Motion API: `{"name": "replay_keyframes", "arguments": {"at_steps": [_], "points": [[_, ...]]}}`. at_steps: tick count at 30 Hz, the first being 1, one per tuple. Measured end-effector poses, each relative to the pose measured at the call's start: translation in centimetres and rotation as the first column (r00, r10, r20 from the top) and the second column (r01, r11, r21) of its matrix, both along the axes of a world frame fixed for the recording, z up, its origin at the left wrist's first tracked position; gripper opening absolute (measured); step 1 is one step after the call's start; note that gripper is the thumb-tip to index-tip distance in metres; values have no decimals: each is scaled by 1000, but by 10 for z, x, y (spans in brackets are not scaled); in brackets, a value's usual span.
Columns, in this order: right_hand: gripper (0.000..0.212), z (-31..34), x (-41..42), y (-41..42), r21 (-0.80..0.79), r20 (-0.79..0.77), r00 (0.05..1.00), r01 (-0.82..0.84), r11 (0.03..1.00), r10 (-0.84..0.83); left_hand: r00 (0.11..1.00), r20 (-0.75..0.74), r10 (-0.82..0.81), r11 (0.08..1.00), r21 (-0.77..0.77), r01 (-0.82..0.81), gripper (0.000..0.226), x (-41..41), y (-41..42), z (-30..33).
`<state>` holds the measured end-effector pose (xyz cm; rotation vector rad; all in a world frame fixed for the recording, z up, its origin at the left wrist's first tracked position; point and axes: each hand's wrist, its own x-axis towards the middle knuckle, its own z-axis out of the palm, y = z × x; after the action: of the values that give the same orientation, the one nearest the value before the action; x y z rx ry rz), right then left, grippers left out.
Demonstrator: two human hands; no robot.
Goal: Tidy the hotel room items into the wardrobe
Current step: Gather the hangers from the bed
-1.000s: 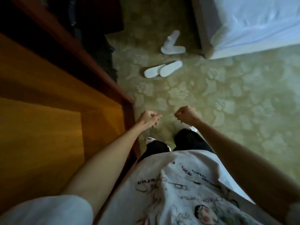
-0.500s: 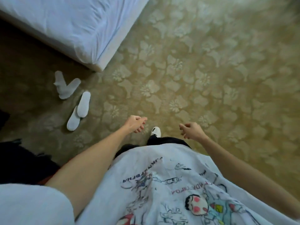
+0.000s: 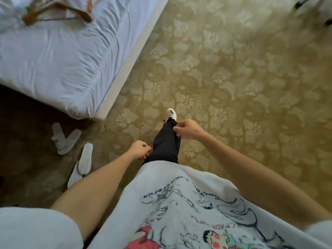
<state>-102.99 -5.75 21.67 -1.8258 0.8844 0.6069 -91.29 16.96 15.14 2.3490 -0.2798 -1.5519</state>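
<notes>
a white-sheeted bed stands at the left on patterned golden carpet.

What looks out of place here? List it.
Four white slippers lie scattered on the carpet by the bed's corner: two crossed in a V, two overlapping, none paired neatly. Wooden hangers lie in a loose heap on the bed rather than hanging. Both hands hold nothing.
</notes>
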Motion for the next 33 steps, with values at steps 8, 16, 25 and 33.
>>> {"name": "replay_keyframes", "arguments": {"at_steps": [8, 16, 25, 33], "points": [[26, 5, 149, -180, -105, -69, 983, -177, 979, 170, 977, -57, 206, 976, 79, -202, 28, 149, -140, 6], [25, 1, 209, -365, -180, -194, 981, -66, 981, 31, 992, -96, 77, 987, -133, -89, 18, 281, -373, 39], [24, -25, 309, -575, -202, -232, 965, 78, 976, -125, 996, -19, -86, 976, -201, 81, 22, 424, -619, 38], [27, -7, 504, -714, -181, -163, 986, -73, 981, 43, 985, 104, 134, 979, -171, -115, 20, 582, -717, 55]]}}
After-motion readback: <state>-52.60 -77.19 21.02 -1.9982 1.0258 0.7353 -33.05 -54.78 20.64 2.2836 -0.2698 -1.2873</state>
